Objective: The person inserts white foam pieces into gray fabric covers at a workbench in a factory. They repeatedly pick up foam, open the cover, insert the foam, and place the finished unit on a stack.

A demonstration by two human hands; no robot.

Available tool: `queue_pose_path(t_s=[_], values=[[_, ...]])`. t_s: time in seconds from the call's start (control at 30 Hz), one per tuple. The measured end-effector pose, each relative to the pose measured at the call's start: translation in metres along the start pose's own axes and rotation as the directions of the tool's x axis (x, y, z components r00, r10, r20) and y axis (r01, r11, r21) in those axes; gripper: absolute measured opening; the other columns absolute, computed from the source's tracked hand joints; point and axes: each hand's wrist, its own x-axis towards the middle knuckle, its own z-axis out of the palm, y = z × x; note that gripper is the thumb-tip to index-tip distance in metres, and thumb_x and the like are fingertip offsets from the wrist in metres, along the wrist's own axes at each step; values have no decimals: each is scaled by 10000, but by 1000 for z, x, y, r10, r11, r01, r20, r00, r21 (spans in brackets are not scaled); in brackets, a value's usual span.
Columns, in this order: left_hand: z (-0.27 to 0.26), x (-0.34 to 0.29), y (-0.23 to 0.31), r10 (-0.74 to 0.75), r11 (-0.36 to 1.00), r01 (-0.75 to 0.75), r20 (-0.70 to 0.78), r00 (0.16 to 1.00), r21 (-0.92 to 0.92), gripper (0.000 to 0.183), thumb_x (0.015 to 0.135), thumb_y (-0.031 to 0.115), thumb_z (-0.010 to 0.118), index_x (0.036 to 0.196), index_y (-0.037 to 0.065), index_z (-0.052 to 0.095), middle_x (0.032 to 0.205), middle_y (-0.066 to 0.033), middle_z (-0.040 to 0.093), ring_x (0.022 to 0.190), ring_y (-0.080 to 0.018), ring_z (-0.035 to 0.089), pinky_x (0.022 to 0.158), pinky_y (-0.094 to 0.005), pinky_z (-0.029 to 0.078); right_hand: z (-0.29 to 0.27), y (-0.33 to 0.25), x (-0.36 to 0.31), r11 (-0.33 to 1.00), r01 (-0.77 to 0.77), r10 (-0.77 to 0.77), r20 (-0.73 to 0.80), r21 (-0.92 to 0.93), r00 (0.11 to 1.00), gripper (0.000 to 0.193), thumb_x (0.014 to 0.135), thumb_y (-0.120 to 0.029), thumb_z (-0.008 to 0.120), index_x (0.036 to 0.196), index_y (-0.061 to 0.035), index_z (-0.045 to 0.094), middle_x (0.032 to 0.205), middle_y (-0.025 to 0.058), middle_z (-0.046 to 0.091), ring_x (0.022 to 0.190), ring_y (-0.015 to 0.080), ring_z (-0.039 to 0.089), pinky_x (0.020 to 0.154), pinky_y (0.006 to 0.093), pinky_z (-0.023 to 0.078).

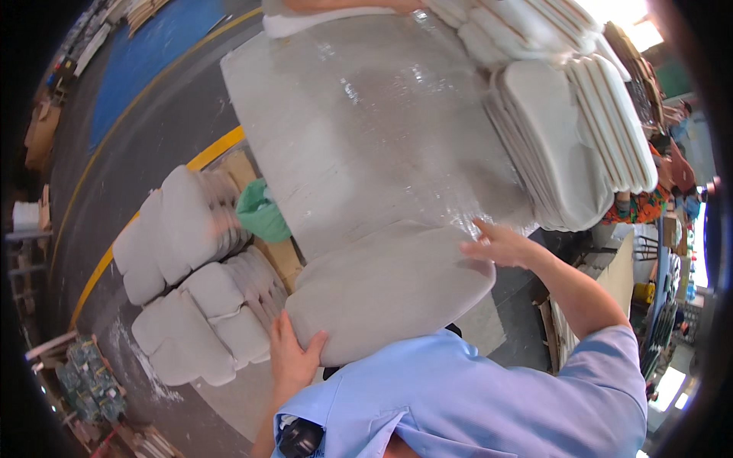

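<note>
A grey, rounded padded panel (389,294) lies tilted between my body and the near edge of a worktable (305,145) covered in shiny clear film. My left hand (296,357) holds the panel's left end, thumb on its face and fingers along the outer edge. At the right end, my right hand (500,246) is open, its fingers stretched out over the panel's far corner. Whether those fingertips press on it I cannot tell. The panel's underside is hidden.
Similar grey panels stand in a stack (550,137) along the table's right side. More are piled low on the left (179,229), beside a green cloth or bag (262,211). Across the far edge reaches another person's arm (343,4). A yellow line (217,146) marks the floor.
</note>
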Motion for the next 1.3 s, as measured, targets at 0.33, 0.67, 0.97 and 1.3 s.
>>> queue_pose_path(t_s=[0.33, 0.67, 0.97, 1.3], values=[[8, 34, 14, -373, 923, 386, 266, 889, 5, 978, 997, 513, 626, 1586, -168, 245, 1424, -405, 560, 1336, -487, 577, 1140, -458, 442, 55, 27, 52, 984, -103, 110, -36, 149, 993, 994, 786, -492, 907, 1400, 161, 475, 1279, 304, 672, 1177, 370, 703, 1001, 419, 570], [19, 73, 16, -559, 827, 547, 308, 770, 132, 766, 1090, 487, 467, 1530, -129, 349, 1250, -411, 650, 1210, -532, 636, 1038, -536, 486, 50, 7, 78, 918, -105, 106, 17, 383, 994, 613, 951, -409, 769, 1264, 105, 654, 1111, 248, 757, 987, 323, 764, 899, 409, 599], [36, 110, -25, -403, 896, 440, 319, 858, -51, 607, 1128, 430, 429, 1285, -123, 622, 1221, -366, 677, 1190, -504, 635, 1020, -490, 480, 35, 3, 112, 970, -230, 224, 75, 81, 972, 750, 978, -613, 618, 1169, 103, 733, 1105, 290, 750, 1037, 382, 751, 925, 453, 571], [55, 118, -52, -340, 860, 454, 399, 851, -234, 602, 1122, 402, 459, 1366, -127, 612, 1297, -285, 697, 1216, -385, 655, 1057, -411, 477, 33, -6, 107, 979, -169, 173, 29, -116, 984, 648, 1091, -546, 399, 1403, -42, 661, 1432, 290, 613, 1309, 456, 605, 1088, 523, 473]])
